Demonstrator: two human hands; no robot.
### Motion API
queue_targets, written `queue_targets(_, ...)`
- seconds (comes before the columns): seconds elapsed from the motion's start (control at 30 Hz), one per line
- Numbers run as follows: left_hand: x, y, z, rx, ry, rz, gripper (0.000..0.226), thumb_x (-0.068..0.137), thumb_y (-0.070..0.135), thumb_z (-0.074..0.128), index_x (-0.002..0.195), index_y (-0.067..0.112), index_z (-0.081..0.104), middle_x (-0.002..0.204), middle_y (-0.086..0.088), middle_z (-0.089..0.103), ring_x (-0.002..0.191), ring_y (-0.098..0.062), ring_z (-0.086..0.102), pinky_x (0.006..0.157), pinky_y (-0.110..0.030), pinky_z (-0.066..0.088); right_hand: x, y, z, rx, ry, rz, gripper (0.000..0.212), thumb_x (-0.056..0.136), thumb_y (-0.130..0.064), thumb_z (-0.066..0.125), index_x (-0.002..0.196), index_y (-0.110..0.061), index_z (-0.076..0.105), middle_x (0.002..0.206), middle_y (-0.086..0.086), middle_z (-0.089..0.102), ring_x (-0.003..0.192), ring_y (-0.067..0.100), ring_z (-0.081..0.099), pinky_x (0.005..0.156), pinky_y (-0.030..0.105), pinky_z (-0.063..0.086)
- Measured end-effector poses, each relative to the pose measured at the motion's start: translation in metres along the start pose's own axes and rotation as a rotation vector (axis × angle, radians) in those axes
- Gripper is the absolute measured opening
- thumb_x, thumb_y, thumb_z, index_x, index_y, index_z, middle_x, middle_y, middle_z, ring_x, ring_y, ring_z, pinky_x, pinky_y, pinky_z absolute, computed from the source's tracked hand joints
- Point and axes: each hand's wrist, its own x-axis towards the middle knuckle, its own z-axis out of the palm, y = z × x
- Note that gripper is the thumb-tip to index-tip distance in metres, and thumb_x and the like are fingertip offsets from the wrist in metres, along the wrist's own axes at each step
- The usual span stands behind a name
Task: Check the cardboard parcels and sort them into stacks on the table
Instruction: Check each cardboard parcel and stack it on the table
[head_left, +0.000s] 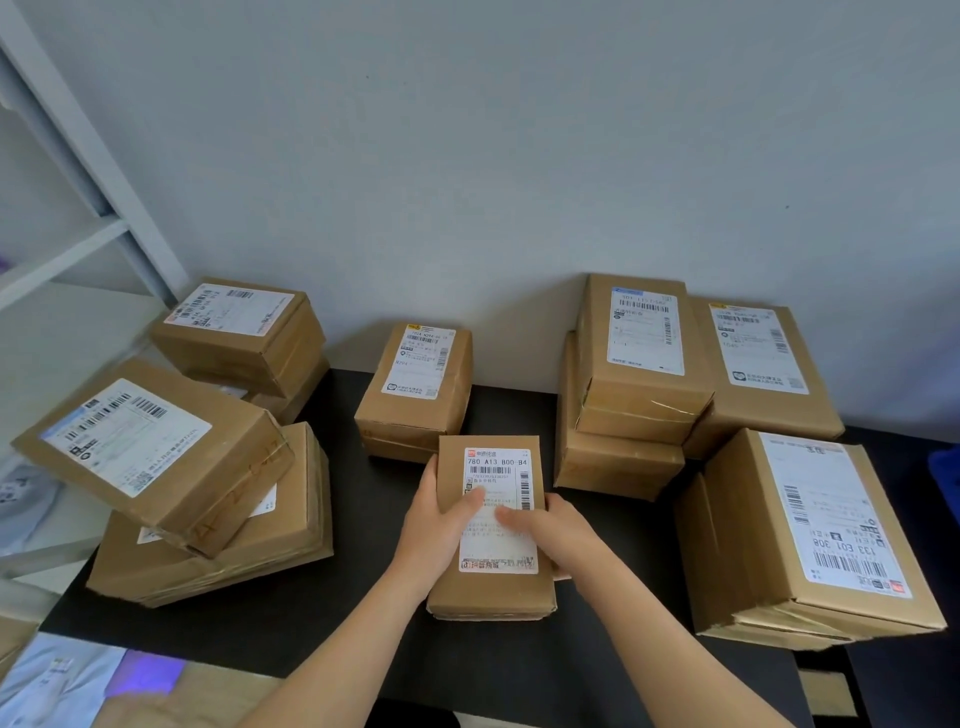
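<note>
A small cardboard parcel (493, 587) with a white label reading 780 A13 B00 B4 is held over the black table (363, 634) near its middle. My left hand (441, 525) grips its left edge, thumb on the label. My right hand (550, 530) grips its right edge, thumb also on the label. Just behind it stands another labelled parcel (415, 389). Stacks of parcels lie on both sides: a tilted parcel (150, 452) on a flat one (291, 525) at the left, a far-left stack (244, 332), and a two-high stack (639, 364) at the right.
A large parcel (815, 535) fills the near right of the table, with another (763, 364) behind it against the grey wall. A white shelf frame (88, 171) rises at the left. Something blue (945, 478) shows at the right edge.
</note>
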Motion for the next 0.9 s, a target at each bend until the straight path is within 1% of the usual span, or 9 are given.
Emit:
queue_targets(0.07,-0.0001,-0.001,0.0,0.004,0.012,-0.009,0.069,0.088,0.035,0.065,0.146,0.033,0.026,0.134,0.008,0.052,0.095,-0.005,0.06,0.061,-0.013,0.048,0.0006,0.0009,0.0,-0.005,0.002,-0.002,0.061,0.082,-0.037,0.072,0.132,-0.019,0.042,0.12,0.0,0.062,0.098,0.016,0.065,0.07,0.027,0.055)
queue_targets(0.13,-0.0003,-0.0025,-0.0007,-0.001,0.019,-0.013,0.068,0.086,0.037,0.066,0.143,0.035,0.028,0.128,0.013,0.053,0.088,-0.001,0.059,0.057,-0.012,0.047,0.0009,0.0024,-0.0007,-0.006,0.007,-0.003,0.061,0.081,-0.038,0.072,0.131,-0.02,0.042,0.121,0.0,0.062,0.101,0.017,0.065,0.079,0.033,0.057)
queue_targets(0.3,0.0017,-0.0038,-0.0005,0.004,0.023,-0.023,0.064,0.086,0.037,0.067,0.139,0.038,0.031,0.11,0.021,0.052,0.086,0.0,0.06,0.052,-0.01,0.047,0.0016,0.005,-0.0011,-0.002,-0.001,-0.018,0.057,0.082,-0.038,0.071,0.129,-0.02,0.046,0.119,0.0,0.063,0.101,0.018,0.065,0.088,0.038,0.055)
queue_targets(0.47,0.0032,-0.005,-0.0001,0.016,0.037,-0.038,0.063,0.086,0.036,0.067,0.138,0.039,0.032,0.105,0.025,0.052,0.085,0.0,0.06,0.051,-0.01,0.047,0.0041,0.0022,-0.0013,0.001,-0.021,-0.004,0.048,0.083,-0.036,0.071,0.124,-0.022,0.052,0.115,0.0,0.066,0.099,0.018,0.066,0.088,0.04,0.055)
queue_targets(0.57,0.0032,-0.0054,0.0,-0.015,0.043,-0.064,0.066,0.084,0.038,0.069,0.138,0.039,0.031,0.113,0.019,0.054,0.085,-0.001,0.059,0.057,-0.014,0.047,0.006,0.0025,-0.0028,0.022,-0.031,-0.007,0.043,0.082,-0.035,0.072,0.119,-0.024,0.052,0.111,-0.001,0.067,0.097,0.018,0.066,0.086,0.04,0.056)
queue_targets(0.67,0.0026,-0.0061,-0.0011,-0.075,0.049,-0.169,0.081,0.081,0.04,0.071,0.147,0.03,0.025,0.13,0.003,0.054,0.091,-0.009,0.059,0.065,-0.023,0.049,0.0072,0.0042,-0.003,0.054,-0.041,-0.014,0.039,0.081,-0.035,0.073,0.114,-0.026,0.054,0.105,-0.004,0.068,0.092,0.015,0.067,0.082,0.037,0.057)
queue_targets(0.73,-0.0001,-0.0071,-0.002,-0.097,0.029,-0.229,0.083,0.08,0.043,0.071,0.147,0.026,0.026,0.125,-0.001,0.057,0.095,-0.015,0.062,0.068,-0.028,0.05,0.0049,0.0063,-0.0028,0.069,-0.044,-0.022,0.037,0.081,-0.035,0.073,0.111,-0.027,0.054,0.103,-0.004,0.068,0.09,0.014,0.067,0.08,0.036,0.057)
queue_targets(0.8,-0.0002,-0.0062,-0.0019,-0.096,-0.001,-0.245,0.074,0.082,0.045,0.068,0.144,0.024,0.033,0.117,0.001,0.061,0.093,-0.016,0.064,0.067,-0.028,0.051,0.0033,0.0075,-0.0034,0.082,-0.054,-0.029,0.039,0.081,-0.035,0.073,0.114,-0.026,0.054,0.103,-0.004,0.068,0.09,0.014,0.068,0.081,0.036,0.057)
queue_targets(0.9,-0.0025,-0.0015,-0.0027,-0.108,-0.016,-0.238,0.068,0.084,0.058,0.055,0.142,0.027,0.039,0.121,0.002,0.061,0.099,-0.015,0.062,0.079,-0.031,0.051,-0.0014,0.0085,-0.0065,0.144,-0.08,-0.014,0.042,0.082,-0.031,0.072,0.119,-0.023,0.055,0.107,-0.001,0.069,0.093,0.017,0.068,0.087,0.04,0.055)
